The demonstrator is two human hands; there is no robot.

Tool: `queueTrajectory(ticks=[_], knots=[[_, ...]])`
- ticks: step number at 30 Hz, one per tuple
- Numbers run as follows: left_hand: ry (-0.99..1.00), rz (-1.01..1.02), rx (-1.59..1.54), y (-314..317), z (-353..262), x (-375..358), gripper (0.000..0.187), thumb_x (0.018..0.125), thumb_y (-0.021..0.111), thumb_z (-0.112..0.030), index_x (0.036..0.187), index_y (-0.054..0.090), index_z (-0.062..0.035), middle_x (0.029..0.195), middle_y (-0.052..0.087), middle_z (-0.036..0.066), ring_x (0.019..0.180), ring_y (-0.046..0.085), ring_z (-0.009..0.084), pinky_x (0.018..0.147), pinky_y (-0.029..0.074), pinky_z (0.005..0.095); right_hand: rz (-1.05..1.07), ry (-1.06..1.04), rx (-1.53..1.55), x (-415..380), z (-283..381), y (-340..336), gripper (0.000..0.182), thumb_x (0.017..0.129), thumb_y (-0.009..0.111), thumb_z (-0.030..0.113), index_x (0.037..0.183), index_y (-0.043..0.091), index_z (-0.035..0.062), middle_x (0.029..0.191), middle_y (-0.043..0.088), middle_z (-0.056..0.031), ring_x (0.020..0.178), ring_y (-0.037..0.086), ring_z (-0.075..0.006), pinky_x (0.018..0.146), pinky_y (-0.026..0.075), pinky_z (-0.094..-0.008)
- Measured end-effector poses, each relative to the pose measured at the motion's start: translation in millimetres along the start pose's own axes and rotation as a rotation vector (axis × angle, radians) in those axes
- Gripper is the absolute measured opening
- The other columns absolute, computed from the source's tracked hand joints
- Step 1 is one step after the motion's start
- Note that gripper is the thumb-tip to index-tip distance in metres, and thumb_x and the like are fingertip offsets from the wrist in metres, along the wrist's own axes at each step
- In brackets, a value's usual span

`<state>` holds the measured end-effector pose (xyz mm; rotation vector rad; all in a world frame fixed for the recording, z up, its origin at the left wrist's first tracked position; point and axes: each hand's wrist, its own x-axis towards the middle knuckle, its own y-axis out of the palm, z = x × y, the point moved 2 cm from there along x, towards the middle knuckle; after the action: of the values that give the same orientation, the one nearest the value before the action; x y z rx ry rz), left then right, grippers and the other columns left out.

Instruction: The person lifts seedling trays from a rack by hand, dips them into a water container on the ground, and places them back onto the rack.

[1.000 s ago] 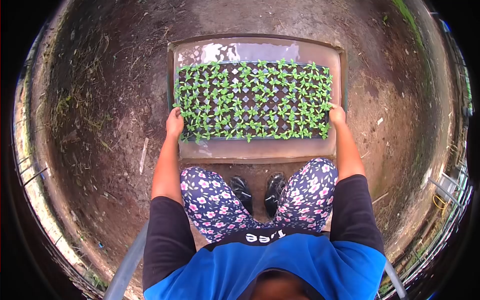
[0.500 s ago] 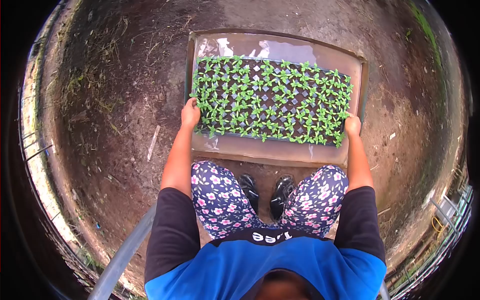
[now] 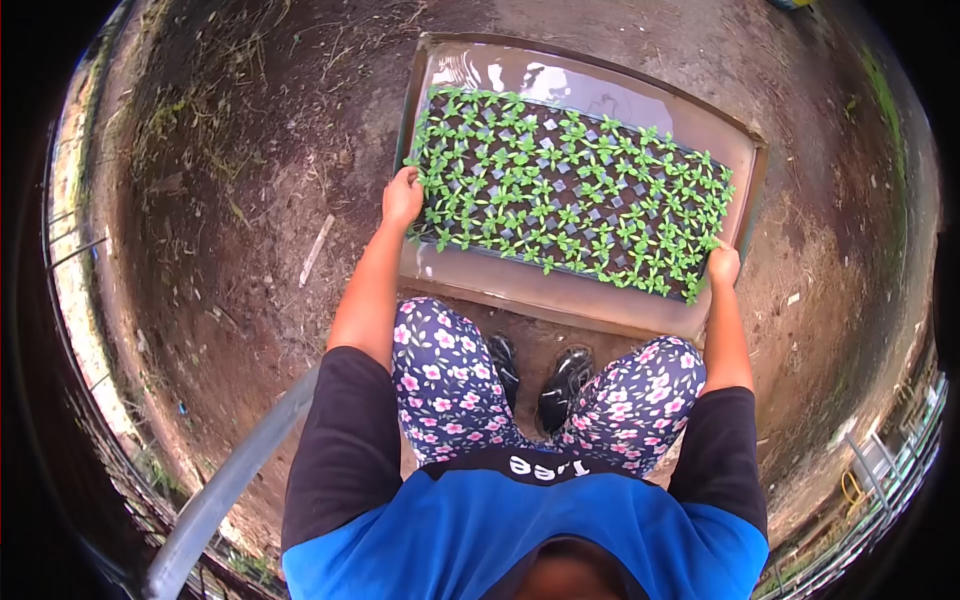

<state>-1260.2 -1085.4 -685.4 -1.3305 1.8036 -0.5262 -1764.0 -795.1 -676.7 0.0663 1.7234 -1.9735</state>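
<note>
Both hands grasp the seedling tray (image 3: 570, 190) by its short ends — left hand (image 3: 403, 197) at the near-left corner, right hand (image 3: 722, 264) at the near-right corner. Tray sits within the shallow water basin (image 3: 560, 298), which surrounds both grips. Against half a second ago, the tray appears skewed, its right end nearer the body — hands unchanged on it. Shirt lettering just below the knees shows only upside-down fragments; unreadable.

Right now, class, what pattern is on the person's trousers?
Pink and white flowers on dark blue trousers, clearest in the head view.
</note>
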Motion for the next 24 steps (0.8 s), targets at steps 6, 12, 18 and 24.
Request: queueTrajectory(ticks=[6,12,18,24], knots=[[-0.006,0.010,-0.009,-2,-3,-2,0.028,0.076,0.047,-0.014,0.102,0.052,-0.0035,0.097,0.058,0.014,0.092,0.055,0.0257,0.081,0.041,0.0324,0.002,-0.013,-0.031,1,1,0,0.027,0.073,0.045,0.020,0.094,0.062,0.0209,0.089,0.058,-0.0175,0.081,0.057,-0.0318,0.072,0.044,-0.0365],[0.037,-0.017,0.102,-4,-2,-3,0.029,0.076,0.045,-0.019,0.102,0.053,-0.0071,0.097,0.057,0.016,0.091,0.054,0.0297,0.080,0.041,0.0340,-0.011,-0.167,-0.095,11,-12,9,0.029,0.070,0.045,0.020,0.093,0.063,0.0202,0.082,0.058,-0.0190,0.076,0.058,-0.0329,0.069,0.045,-0.0381],[0.057,0.033,-0.048,10,35,19,0.029,0.077,0.046,-0.015,0.103,0.052,-0.0040,0.096,0.058,0.014,0.091,0.056,0.0213,0.078,0.041,0.0288,-0.070,-0.104,-0.052,4,-6,6,0.028,0.070,0.045,0.018,0.090,0.064,0.0217,0.082,0.058,-0.0191,0.078,0.057,-0.0335,0.071,0.045,-0.0386],[0.031,0.077,-0.133,3,20,14,0.031,0.077,0.045,-0.010,0.106,0.050,-0.0007,0.097,0.058,0.011,0.090,0.056,0.0177,0.079,0.040,0.0260,-0.011,0.079,0.025,-6,5,-6,0.028,0.071,0.045,0.018,0.093,0.063,0.0218,0.087,0.059,-0.0173,0.083,0.057,-0.0304,0.075,0.044,-0.0359]])
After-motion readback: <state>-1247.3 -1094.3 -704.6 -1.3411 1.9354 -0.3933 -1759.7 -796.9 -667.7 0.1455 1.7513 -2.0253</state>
